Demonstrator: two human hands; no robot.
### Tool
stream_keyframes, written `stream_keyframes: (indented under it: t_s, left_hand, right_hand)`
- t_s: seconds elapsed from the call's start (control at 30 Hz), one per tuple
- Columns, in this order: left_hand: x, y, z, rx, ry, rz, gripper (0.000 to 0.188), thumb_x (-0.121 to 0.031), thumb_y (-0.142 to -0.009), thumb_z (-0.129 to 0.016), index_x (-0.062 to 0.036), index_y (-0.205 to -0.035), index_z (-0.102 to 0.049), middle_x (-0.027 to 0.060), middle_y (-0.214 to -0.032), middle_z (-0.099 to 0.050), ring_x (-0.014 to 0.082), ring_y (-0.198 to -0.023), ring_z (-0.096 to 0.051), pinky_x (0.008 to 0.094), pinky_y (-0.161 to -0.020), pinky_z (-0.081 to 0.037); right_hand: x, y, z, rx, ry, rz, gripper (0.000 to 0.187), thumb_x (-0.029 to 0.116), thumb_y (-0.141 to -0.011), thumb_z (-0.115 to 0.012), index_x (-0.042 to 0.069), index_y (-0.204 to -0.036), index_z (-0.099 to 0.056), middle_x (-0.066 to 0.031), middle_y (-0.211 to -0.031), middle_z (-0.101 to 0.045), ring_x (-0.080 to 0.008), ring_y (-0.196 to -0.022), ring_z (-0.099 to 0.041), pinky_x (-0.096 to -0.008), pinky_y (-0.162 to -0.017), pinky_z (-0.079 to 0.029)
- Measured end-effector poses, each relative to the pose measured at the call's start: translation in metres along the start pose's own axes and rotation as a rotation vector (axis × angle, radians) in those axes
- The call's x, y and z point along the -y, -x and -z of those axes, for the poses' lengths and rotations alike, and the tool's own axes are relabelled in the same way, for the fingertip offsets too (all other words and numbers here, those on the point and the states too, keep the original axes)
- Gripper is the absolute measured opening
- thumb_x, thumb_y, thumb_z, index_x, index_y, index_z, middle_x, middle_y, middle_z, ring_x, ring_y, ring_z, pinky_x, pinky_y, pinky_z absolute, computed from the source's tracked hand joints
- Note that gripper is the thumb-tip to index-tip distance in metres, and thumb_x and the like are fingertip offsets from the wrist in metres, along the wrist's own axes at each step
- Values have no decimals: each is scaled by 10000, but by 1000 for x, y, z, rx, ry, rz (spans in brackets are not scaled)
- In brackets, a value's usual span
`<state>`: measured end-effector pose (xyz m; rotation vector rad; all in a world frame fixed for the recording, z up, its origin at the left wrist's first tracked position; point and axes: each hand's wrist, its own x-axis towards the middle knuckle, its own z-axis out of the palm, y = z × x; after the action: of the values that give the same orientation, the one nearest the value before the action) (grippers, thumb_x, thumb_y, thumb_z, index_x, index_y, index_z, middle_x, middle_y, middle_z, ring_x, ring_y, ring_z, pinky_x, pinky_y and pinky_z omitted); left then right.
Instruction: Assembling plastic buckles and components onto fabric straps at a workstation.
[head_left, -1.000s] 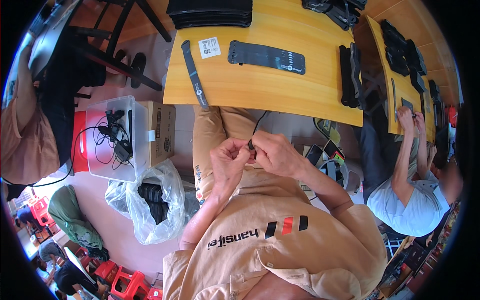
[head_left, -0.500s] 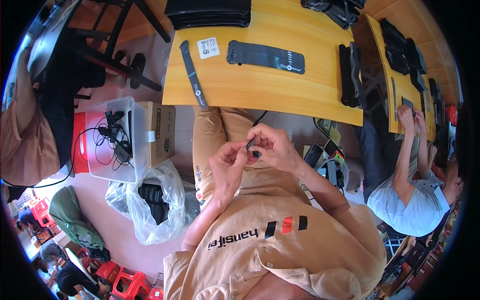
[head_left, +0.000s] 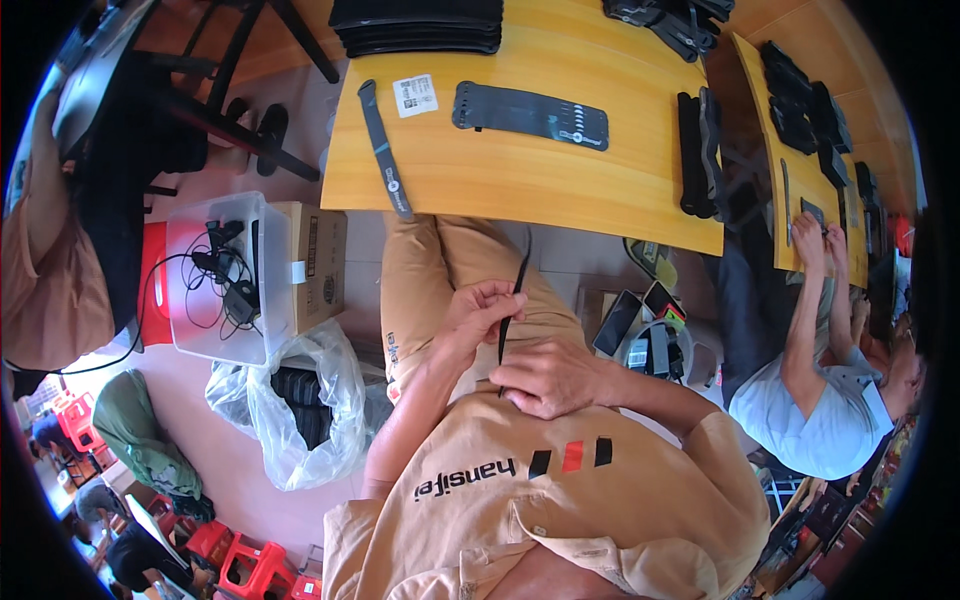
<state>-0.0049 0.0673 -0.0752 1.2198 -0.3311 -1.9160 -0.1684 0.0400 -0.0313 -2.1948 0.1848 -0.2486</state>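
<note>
A thin black strap (head_left: 517,275), seen nearly edge-on, stretches above my lap. My left hand (head_left: 485,312) pinches it around the middle, and its far end sticks up toward the table. Close to my shirt, my right hand (head_left: 552,380) is closed on the strap's near end, which its fingers partly hide. On the wooden table (head_left: 640,170) lie a wide dark grey strap panel (head_left: 532,115) with a row of holes, a narrow dark strap (head_left: 383,150) reaching the front edge, and a white label sheet (head_left: 416,95).
A black stack (head_left: 416,28) and dark strap bundles (head_left: 699,150) rest on the table. Left of my legs stand a clear bin with cables (head_left: 268,335), a cardboard box (head_left: 322,265) and a plastic bag (head_left: 345,440). A co-worker (head_left: 815,400) sits at right beside another table.
My hands have moved apart along the strap. The right hand came down toward my shirt, while the left stayed farther out, so a longer stretch of strap shows between and beyond them.
</note>
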Motion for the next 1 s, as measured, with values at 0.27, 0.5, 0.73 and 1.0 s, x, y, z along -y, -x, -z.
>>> stream_keyframes:
  t_s: [0.27,0.5,0.73,1.0]
  left_hand:
    - [-13,36,8,-101,-305,-316,272,-88,-813,-630,-17,-1072,-583,10,-811,-621,39,-625,-515,165,-532,-376]
    - [-30,48,0,-250,-548,-616,349,-66,-771,-676,-10,-1102,-582,54,-849,-581,81,-689,-527,208,-536,-419]
    - [-33,54,-9,-324,-381,-685,303,-55,-786,-658,-2,-1076,-589,65,-949,-582,110,-707,-553,221,-641,-479]
    - [-56,72,1,-290,-66,-633,177,-96,-853,-600,27,-980,-604,64,-843,-640,114,-758,-611,231,-658,-502]
  right_hand:
    - [-6,-5,28,-334,4,124,421,46,-699,-624,43,-1112,-543,-93,-769,-542,-241,-641,-577,-322,-549,-483]
    - [-6,-48,65,-642,-431,-307,434,-9,-747,-623,-11,-1163,-501,-70,-965,-514,-86,-674,-571,-194,-596,-452]
    - [-2,-73,55,-523,-470,-199,393,-76,-765,-610,7,-1143,-541,-38,-909,-538,-68,-740,-550,-182,-627,-460]
    - [1,-82,45,-463,-95,-30,542,-82,-664,-646,47,-1180,-542,-112,-923,-519,-249,-808,-545,-307,-642,-472]
